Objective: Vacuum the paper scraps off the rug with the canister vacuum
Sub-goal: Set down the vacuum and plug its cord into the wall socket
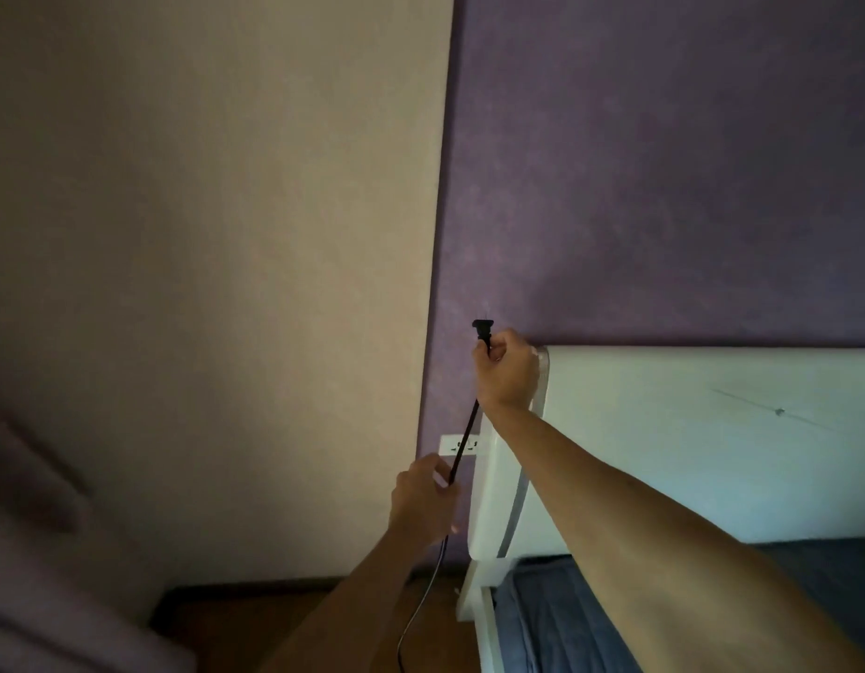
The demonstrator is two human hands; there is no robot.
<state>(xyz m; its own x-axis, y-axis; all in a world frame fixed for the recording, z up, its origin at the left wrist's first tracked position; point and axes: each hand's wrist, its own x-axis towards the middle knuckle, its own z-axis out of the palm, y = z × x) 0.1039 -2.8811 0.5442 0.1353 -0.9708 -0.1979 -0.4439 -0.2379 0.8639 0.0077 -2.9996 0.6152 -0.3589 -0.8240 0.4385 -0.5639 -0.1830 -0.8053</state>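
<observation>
Black plug [483, 328] upright, prongs up, right hand [509, 376]; cord [464, 444], left hand [423, 497]

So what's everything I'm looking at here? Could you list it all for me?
purple wall: one, purple, right half of the view
beige wall: one, beige, left half
socket: one, white, low on the purple wall beside the headboard
headboard: one, white, against the purple wall
bedding: one, blue, on the bed at lower right
floor: one, brown, along the bottom
plug: one, black, held up above the socket, not plugged in
cord: one, black, running from the plug down past the socket to the floor
right hand: one, grips the plug
left hand: one, fingers pinch the cord lower down
</observation>
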